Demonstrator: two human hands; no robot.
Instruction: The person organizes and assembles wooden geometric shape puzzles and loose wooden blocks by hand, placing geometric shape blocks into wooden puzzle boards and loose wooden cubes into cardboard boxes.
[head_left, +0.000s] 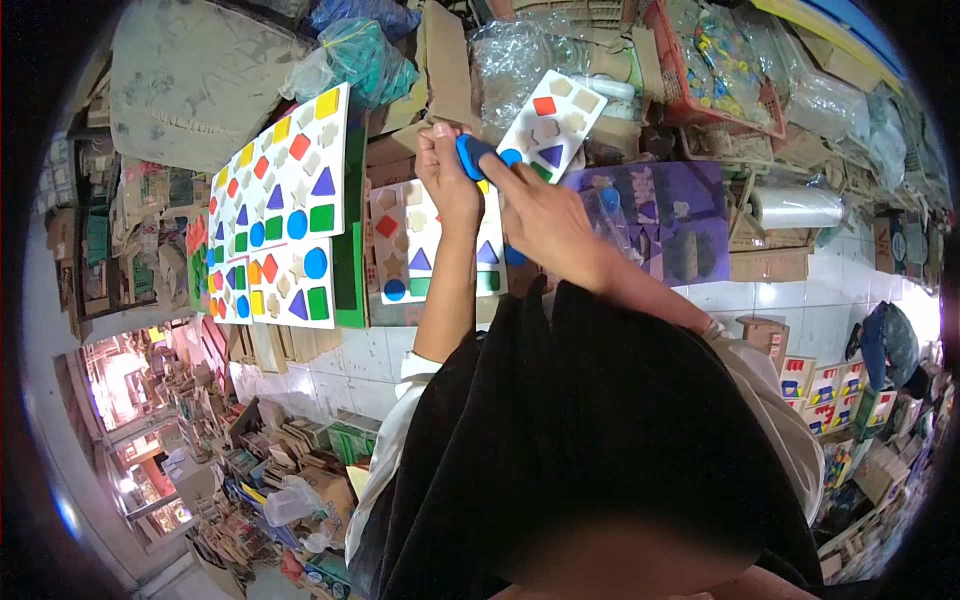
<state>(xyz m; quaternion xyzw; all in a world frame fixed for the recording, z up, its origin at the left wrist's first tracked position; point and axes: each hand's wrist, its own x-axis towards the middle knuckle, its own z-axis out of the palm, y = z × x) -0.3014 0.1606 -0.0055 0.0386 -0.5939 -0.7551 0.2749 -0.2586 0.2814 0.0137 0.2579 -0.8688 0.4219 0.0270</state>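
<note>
My left hand (448,180) is closed around blue rounded pieces (470,158), raised above the boards. My right hand (555,222) meets it from the right, with a finger on the blue pieces; its other fingertips are partly hidden. Below the hands lies a white shape board (408,240) with red, purple, blue, green and yellow shapes. A second white shape board (585,104) sits tilted just beyond my right hand, holding a red and a purple shape among bare wood-coloured ones. A blue round piece (511,157) shows at its near corner beside my right fingers.
To the left, several filled shape boards (328,150) lie by a green board (350,260). A purple sheet (700,215) is at the right. Behind stand a red crate (690,100) of small coloured pieces, plastic bags (370,65) and cardboard (447,65). Wooden pieces crowd the lower left.
</note>
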